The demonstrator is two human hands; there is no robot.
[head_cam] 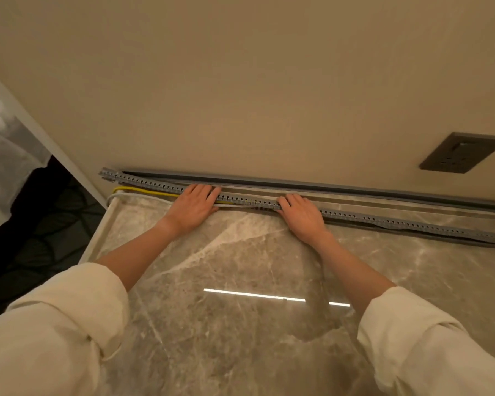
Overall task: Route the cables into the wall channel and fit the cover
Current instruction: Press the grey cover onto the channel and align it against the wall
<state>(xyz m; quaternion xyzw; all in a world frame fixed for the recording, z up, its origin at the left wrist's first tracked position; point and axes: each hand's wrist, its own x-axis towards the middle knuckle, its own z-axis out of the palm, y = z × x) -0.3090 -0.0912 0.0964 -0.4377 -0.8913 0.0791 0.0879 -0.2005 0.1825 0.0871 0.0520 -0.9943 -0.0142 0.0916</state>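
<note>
Beige painted wall (240, 81) meets one polished grey marble countertop (226, 281); one dark rectangular wall socket (462, 152) sits at right. One long grey slotted plastic cable channel (383, 220) lies along the countertop's back edge, with one plain grey cover strip (297, 184) behind it against the wall. Two cables, one yellow cable (143, 190) and one white cable (117, 195), emerge at the channel's left end. Left hand (193, 205) and right hand (302, 214), both flat with fingers extended, press on the channel, grasping nothing. Two cream sleeves are rolled.
</note>
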